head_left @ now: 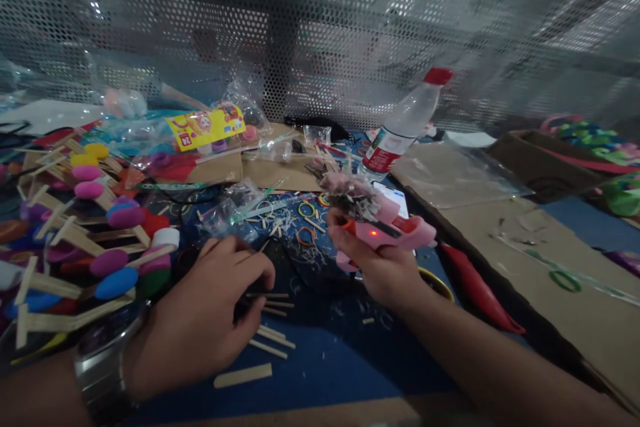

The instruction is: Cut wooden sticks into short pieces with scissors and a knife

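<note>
My right hand point(383, 267) grips a pink hot glue gun point(417, 232) with a lit red light. Grey, stringy residue clings around its front end, which points up and away to the left. My left hand point(210, 307) hovers low over the blue table, fingers curled and thumb apart from the index finger; nothing shows in the gap between them. Its fingertips are partly hidden. Several thin wooden sticks point(273, 340) lie beside the thumb, and a flat wooden craft stick point(243, 375) is nearer me.
Wooden-stick pieces with coloured round caps point(110, 261) crowd the left. A red-labelled plastic bottle point(400, 127) stands tilted in view behind the glue gun, near a phone point(393, 195). Plastic bags, rubber bands point(306, 235) and scraps litter the middle. Cardboard point(500, 247) lies right; perforated metal rises behind.
</note>
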